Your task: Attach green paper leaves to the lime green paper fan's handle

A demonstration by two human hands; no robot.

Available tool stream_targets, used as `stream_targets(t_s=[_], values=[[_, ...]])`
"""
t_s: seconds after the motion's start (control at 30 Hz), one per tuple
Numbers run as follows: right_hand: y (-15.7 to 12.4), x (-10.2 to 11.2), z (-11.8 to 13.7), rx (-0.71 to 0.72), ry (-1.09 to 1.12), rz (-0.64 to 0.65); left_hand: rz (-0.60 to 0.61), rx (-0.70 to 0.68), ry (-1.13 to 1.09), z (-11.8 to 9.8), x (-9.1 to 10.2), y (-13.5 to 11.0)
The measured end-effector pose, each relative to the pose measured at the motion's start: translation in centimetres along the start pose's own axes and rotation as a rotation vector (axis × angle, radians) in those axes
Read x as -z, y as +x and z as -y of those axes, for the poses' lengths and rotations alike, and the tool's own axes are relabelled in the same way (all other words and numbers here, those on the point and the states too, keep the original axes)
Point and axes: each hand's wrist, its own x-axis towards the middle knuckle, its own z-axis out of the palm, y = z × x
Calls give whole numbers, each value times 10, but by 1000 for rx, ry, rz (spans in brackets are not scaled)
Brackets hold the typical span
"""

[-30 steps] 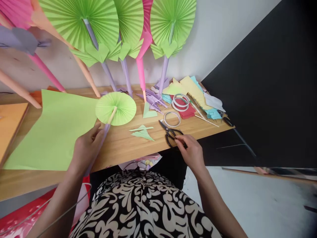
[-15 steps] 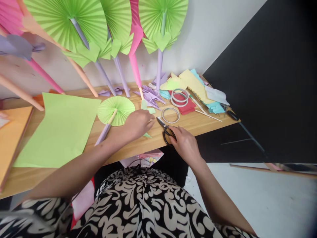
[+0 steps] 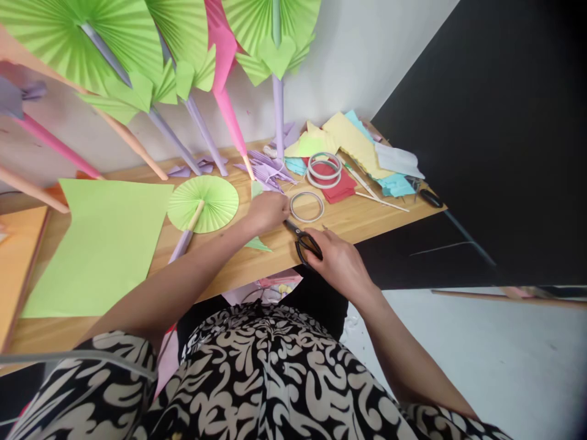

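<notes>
My right hand (image 3: 337, 263) rests closed on the handles of black scissors (image 3: 300, 238) near the front edge of the wooden table (image 3: 257, 269). My left hand (image 3: 268, 211) has reached across and lies with curled fingers over small green paper scraps (image 3: 258, 244), next to a white tape ring (image 3: 306, 206). What the left fingers pinch is hidden. A small green pleated paper fan on a lilac stick (image 3: 202, 205) lies flat to the left of that hand.
A large green sheet (image 3: 96, 244) and an orange sheet (image 3: 16, 256) lie at left. Tall green, pink and lilac paper fans (image 3: 114, 43) lean on the wall. Stacked tape rings (image 3: 323, 170), coloured paper scraps and sticks fill the right end. A black panel (image 3: 504, 140) stands right.
My left hand let go of the small fan's stick and moved right across the table to the green scraps. My right hand has closed over the scissor handles.
</notes>
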Motion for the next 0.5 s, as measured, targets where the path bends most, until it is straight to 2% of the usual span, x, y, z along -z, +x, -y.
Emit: stream_targets(t_s=[0.07,0.17,0.27,0.37,0.5], values=[[-5,3,-3,-27,156,41,-3,12,-30,2,-2,3],[-19,3,-12,-15,477,190,-3,22,-87,2,1,4],[-38,-4,-24,-51,874,314,68,-26,-263,1,10,-1],[-56,-15,-30,-133,1258,318,127,-141,-391,-2,20,-9],[-68,-24,-25,-179,1548,269,28,-264,-423,-7,26,-16]])
